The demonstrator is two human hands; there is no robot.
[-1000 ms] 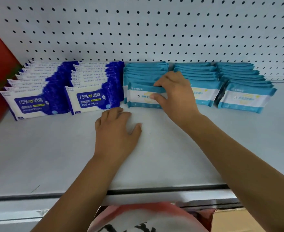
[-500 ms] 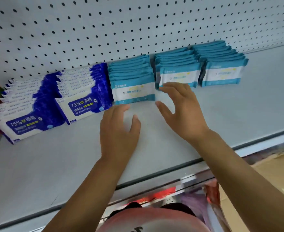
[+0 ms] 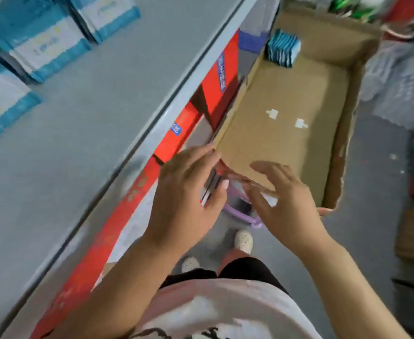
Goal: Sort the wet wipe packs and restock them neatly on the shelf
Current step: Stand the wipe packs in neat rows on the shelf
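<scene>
Left hand (image 3: pixel 186 192) and right hand (image 3: pixel 284 201): both at low centre, fingers released and spread, grasping nothing. They flank the near corner of the box (image 3: pixel 286 143). The frame is blurred, so contact with its edge is uncertain, possibly the right thumb. Box packs (image 3: pixel 283 48): small teal stack at 12 o'clock, in the box's far left corner. Shelf packs (image 3: pixel 44 45): teal rows at 10 o'clock on the shelf (image 3: pixel 103 118), well apart from both hands.
</scene>
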